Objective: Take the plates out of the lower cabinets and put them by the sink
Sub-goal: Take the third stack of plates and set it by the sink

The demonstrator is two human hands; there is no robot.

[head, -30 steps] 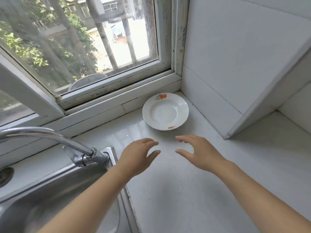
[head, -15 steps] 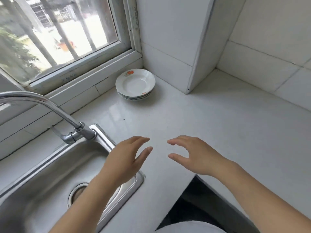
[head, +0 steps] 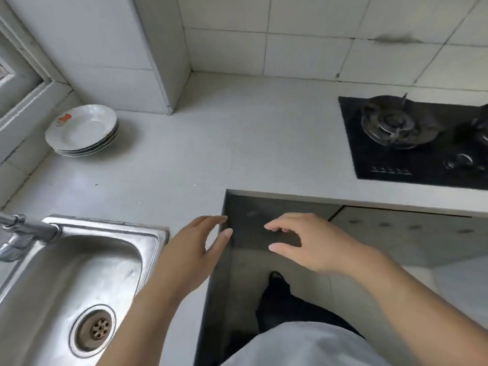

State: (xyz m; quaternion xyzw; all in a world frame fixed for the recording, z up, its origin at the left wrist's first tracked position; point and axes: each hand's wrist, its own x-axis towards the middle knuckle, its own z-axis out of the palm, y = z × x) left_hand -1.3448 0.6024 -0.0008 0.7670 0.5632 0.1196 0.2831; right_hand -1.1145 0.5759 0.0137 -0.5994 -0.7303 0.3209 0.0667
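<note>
A stack of white plates (head: 80, 132), the top one with a red flower print, rests on the white counter (head: 211, 143) in the corner under the window, behind the steel sink (head: 71, 281). My left hand (head: 190, 252) hovers over the counter's front edge beside the sink, fingers spread, holding nothing. My right hand (head: 309, 244) is in the air in front of the counter's inner corner, fingers curved and apart, also empty. The lower cabinet front (head: 412, 233) shows below the counter at right; no plates are visible there.
A black gas hob (head: 412, 141) with burners sits in the counter at the right. The tap (head: 23, 233) reaches over the sink from the left. A tiled pillar (head: 158, 54) stands behind the plates. My dark trousers and shoe (head: 277, 294) show on the floor below.
The view has swung back and right, away from the window. Both empty hands have drawn back from the plate stack to the counter's front edge. The hob and cabinet front have come into view.
</note>
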